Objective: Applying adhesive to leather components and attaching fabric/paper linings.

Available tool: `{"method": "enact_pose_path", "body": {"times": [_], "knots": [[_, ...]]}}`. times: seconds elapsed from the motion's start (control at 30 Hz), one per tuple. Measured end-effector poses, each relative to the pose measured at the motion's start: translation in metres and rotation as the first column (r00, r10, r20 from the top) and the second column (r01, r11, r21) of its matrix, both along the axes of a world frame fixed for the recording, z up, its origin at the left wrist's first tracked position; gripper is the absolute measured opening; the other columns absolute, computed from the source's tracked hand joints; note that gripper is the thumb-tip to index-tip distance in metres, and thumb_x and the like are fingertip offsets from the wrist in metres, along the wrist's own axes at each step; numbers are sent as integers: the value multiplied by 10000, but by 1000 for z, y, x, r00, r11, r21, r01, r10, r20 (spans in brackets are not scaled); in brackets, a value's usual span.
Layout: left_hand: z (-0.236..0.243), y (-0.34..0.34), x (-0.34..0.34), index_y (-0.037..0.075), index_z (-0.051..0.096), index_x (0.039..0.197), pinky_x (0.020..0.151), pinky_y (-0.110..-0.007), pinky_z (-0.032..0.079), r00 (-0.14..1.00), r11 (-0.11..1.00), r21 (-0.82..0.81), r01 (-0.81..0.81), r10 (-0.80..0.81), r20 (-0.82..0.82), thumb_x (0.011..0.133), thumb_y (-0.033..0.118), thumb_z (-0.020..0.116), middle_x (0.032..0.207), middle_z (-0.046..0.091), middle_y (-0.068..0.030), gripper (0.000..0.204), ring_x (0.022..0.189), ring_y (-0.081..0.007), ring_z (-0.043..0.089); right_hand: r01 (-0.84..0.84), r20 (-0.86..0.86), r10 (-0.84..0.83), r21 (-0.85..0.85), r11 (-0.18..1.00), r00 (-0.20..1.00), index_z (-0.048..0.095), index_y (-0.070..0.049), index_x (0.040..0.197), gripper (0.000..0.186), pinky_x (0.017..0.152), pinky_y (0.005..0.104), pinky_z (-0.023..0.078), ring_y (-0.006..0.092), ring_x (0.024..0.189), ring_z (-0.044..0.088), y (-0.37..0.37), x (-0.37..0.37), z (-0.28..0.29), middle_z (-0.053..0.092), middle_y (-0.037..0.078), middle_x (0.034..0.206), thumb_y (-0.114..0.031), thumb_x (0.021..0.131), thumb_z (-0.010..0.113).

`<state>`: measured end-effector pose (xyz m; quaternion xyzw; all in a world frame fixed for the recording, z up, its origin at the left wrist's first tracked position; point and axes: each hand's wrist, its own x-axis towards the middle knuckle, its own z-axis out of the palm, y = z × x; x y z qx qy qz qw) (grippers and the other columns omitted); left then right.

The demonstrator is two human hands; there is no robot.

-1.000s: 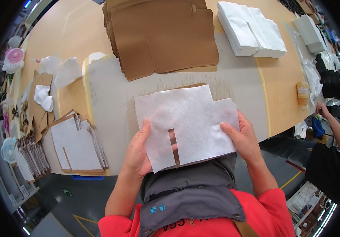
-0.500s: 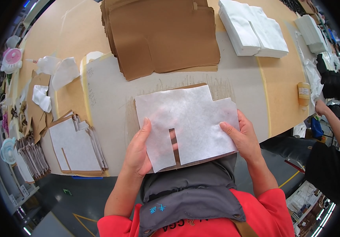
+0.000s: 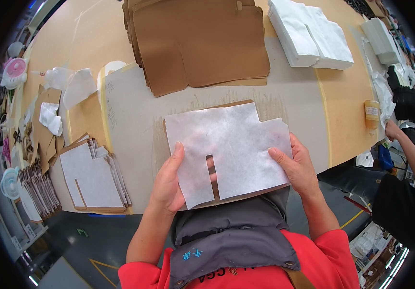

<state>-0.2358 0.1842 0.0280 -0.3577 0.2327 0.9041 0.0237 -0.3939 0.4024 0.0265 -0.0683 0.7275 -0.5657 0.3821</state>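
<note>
My left hand and my right hand grip a white sheet by its two sides, thumbs on top and fingers beneath. The sheet is thin and fabric-like, with a stepped upper right corner and a narrow slot near its lower left. Through the slot some fingertips show. Brown edges of a second piece stick out along the top and bottom of the sheet. How far my fingers reach between the two layers is hidden. The sheet lies over the table's near edge, close to my apron.
A stack of brown pieces lies ahead, a stack of white sheets at far right. Layered white-and-brown pieces sit at left, beside a row of folded ones. A yellowish jar stands right, near another person's arm.
</note>
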Motion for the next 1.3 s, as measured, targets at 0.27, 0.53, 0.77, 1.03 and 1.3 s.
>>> {"method": "enact_pose_path", "body": {"times": [0.27, 0.53, 0.77, 1.03, 1.3], "knots": [[2, -5, 1, 46, 379, 1427, 979, -535, 513, 1000, 995, 98, -10, 10, -5, 1048, 443, 390, 1362, 505, -158, 549, 1240, -307, 543, 19, 37, -17, -54, 998, 999, 545, 20, 1264, 375, 881, 268, 480, 109, 1006, 591, -4, 3, 3, 642, 66, 1131, -98, 924, 652], [6, -14, 6, 15, 382, 1420, 987, -514, 510, 1000, 979, 202, -16, 10, 29, 1057, 408, 389, 1364, 513, -180, 536, 1261, -306, 536, 57, 68, -53, -53, 997, 996, 526, 26, 1306, 425, 923, 269, 471, 118, 1054, 591, -3, 5, 3, 633, 75, 1182, -83, 917, 658], [6, -15, 16, -1, 400, 1403, 967, -489, 522, 998, 971, 238, 5, -20, 61, 1058, 371, 404, 1309, 576, -164, 507, 1221, -272, 576, 30, 74, -25, -65, 997, 997, 524, 24, 1310, 421, 912, 260, 473, 112, 1042, 595, -2, 3, 5, 634, 77, 1181, -75, 920, 649], [13, -11, 28, -44, 354, 1428, 1011, -450, 507, 997, 977, 206, 46, -59, 59, 1061, 316, 402, 1355, 543, -213, 517, 1258, -285, 563, 29, 37, -27, -72, 997, 999, 518, 29, 1311, 415, 897, 253, 476, 107, 1020, 600, -4, 4, 5, 637, 75, 1165, -76, 928, 638], [7, -6, 34, -53, 394, 1402, 1013, -436, 502, 995, 966, 254, 46, -67, 75, 1062, 283, 414, 1332, 572, -174, 478, 1215, -265, 592, 13, 28, -12, -60, 998, 1000, 519, 33, 1302, 403, 887, 250, 474, 103, 1010, 597, -3, 5, 6, 635, 72, 1151, -81, 933, 632]]}}
